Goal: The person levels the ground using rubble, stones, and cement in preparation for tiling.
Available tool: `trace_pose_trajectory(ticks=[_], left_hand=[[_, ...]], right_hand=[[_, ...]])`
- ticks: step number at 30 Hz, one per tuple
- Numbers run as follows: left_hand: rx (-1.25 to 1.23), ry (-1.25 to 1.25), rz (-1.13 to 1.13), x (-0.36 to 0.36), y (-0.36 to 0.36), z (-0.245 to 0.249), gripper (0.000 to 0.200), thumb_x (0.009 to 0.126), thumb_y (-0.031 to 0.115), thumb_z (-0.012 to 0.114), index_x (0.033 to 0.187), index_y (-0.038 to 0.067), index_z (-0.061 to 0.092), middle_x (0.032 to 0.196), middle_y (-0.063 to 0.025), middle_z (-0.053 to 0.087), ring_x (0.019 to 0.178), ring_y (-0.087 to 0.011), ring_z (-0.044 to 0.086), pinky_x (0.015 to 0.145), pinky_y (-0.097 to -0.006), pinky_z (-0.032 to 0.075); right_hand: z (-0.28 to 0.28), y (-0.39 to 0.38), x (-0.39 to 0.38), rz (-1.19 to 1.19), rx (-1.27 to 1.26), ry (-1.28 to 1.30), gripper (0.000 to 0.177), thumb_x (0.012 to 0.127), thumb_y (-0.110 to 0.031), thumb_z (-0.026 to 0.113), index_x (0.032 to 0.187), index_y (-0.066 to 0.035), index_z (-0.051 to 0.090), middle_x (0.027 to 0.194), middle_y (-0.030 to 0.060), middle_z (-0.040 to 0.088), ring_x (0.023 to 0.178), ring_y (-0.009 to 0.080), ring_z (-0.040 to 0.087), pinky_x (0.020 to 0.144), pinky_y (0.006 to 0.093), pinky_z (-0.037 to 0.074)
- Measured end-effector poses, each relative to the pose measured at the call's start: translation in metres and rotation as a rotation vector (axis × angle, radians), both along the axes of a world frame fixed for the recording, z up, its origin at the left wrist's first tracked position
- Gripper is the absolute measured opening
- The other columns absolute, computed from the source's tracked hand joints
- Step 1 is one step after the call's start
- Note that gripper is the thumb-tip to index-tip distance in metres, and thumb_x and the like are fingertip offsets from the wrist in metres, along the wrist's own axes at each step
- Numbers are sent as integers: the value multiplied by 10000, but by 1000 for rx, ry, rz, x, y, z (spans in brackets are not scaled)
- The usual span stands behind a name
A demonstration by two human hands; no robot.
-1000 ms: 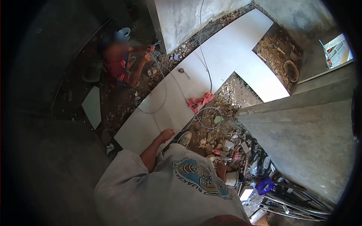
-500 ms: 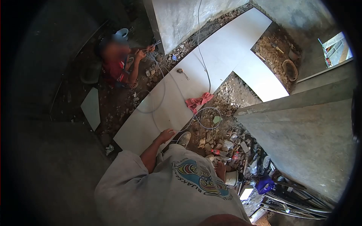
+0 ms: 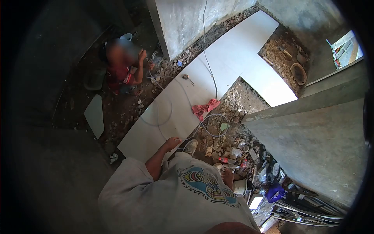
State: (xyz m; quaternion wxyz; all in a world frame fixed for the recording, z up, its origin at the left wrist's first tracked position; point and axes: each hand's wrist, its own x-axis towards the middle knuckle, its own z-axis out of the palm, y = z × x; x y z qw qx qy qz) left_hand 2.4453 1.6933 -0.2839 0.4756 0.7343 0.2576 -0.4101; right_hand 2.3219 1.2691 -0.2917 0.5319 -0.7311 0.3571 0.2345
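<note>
My left hand [image 3: 170, 144] is low over the near edge of a long white panel [image 3: 230, 50], its fingers curled at a thin grey cable [image 3: 170, 111]. From there the cable loops across the panel towards a co-worker, and another loop [image 3: 215, 124] lies over the rubble. A pink cloth [image 3: 205, 108] rests at the panel's edge, where a darker cord [image 3: 210, 70] reaches it. My right hand [image 3: 228, 177] shows partly beyond my shirt, beside a white bucket [image 3: 240, 187]; its fingers are mostly hidden.
The co-worker [image 3: 124, 70] squats at the left, hands at the cable's far end. Stones and plastic bottles [image 3: 230, 162] litter the ground by my shoe [image 3: 191, 147]. Metal strips [image 3: 307, 212] lie at lower right. A concrete wall [image 3: 311, 144] stands at right.
The co-worker's hands have shifted left and one is raised; the cable's loops over the panel have moved slightly. My left hand stays at nearly the same spot.
</note>
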Motion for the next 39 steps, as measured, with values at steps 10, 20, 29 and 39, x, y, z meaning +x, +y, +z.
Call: trace_pose_trajectory(ticks=[10, 20, 29, 39], left_hand=[[14, -45, -39, 12, 17, 21, 659, 857, 543, 546, 1365, 135, 449, 1283, -190, 529, 1010, -332, 617, 716, -457, 555], [1001, -967, 880, 34, 413, 345, 640, 907, 151, 528, 1466, 101, 220, 1143, -197, 482, 977, -294, 486, 805, -395, 419], [1171, -912, 1054, -122, 501, 678, 803, 876, 441, 574, 1484, 342, 59, 789, -38, 603, 613, -145, 580, 614, -472, 457], [310, -943, 1222, -87, 485, 503, 332, 931, 440, 510, 1022, 134, 604, 649, 2, 523, 463, -99, 459, 400, -265, 352]], right_hand=[[-80, -27, -13, 724, -501, -678, 195, 695, -119, 617, 870, -34, 619, 733, 179, 597, 677, 391, 587, 580, 467, 476], [-70, -4, 30, 627, -237, -260, 200, 751, -170, 575, 885, -27, 618, 736, 172, 591, 698, 352, 593, 630, 433, 474], [-69, 12, 68, 674, -198, -250, 234, 825, -238, 533, 880, -20, 598, 714, 164, 573, 690, 340, 574, 640, 422, 458], [-84, 4, 79, 613, -204, -235, 267, 881, -273, 504, 882, -21, 590, 711, 161, 568, 715, 316, 572, 652, 419, 449]])
